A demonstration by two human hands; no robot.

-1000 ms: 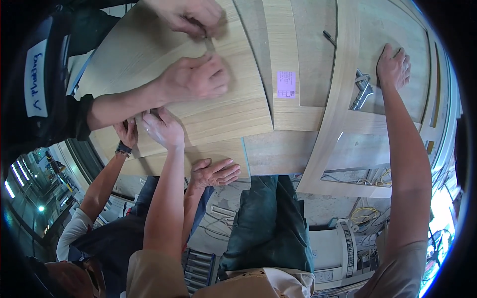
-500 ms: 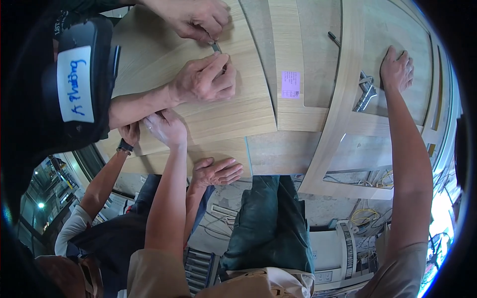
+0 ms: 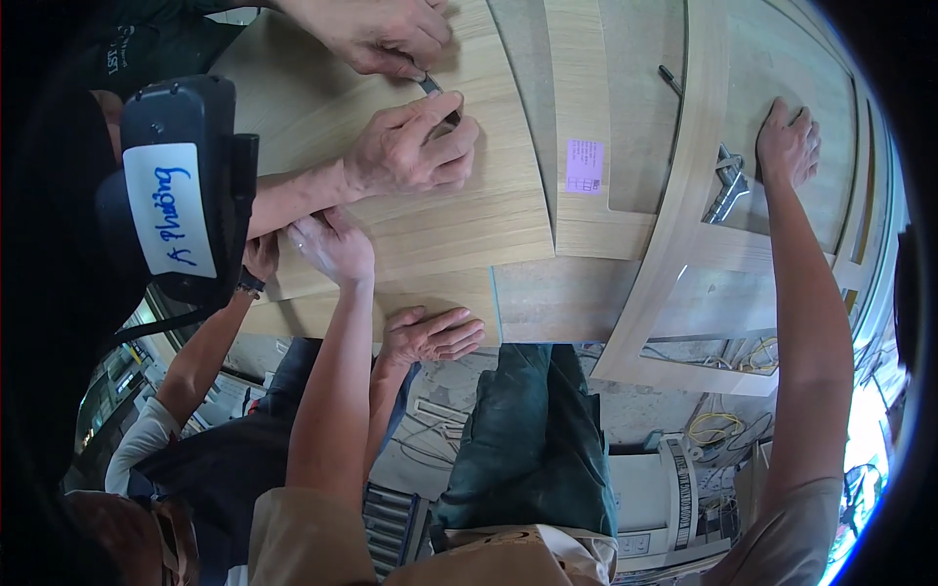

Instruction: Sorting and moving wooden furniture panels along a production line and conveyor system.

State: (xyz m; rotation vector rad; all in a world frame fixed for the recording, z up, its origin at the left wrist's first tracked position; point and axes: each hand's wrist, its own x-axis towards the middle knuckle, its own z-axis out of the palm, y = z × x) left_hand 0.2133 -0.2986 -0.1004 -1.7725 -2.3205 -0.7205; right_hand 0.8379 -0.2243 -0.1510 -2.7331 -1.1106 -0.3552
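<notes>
Two bare hands on the work, wide apart. Left hand [image 3: 337,254] is at the near edge of the big wood panel [image 3: 489,210], dusted white. Its fingertips sit partly behind a co-worker's forearm [image 3: 298,200], so I can't tell if they're gripping or just pressing. Right hand [image 3: 789,145] is far right, palm down on the pale surface inside the wood frame [image 3: 674,205]; fingers extended, slightly bent, holding nothing.

Panel is on the left side, overlapping a lower board [image 3: 445,298] at the near side. Frame is on the right. Metal fitting [image 3: 728,184] lies inside the frame opening, just left of right hand, not touching it. Dark rod [image 3: 669,78] at far side, by the frame's left edge. Pink label [image 3: 584,167] sits on the wood strip [image 3: 583,98] between panel and frame.

Co-worker on the left, wearing a black headset [image 3: 168,200], has both hands over the panel's far part, fingertips pinching a small dark strip [image 3: 431,86]. Second co-worker, near left, rests one hand [image 3: 435,337] flat on the lower board, fingers out. Other hand, with a dark wristband [image 3: 251,283], is mostly hidden; can't tell its grip.
</notes>
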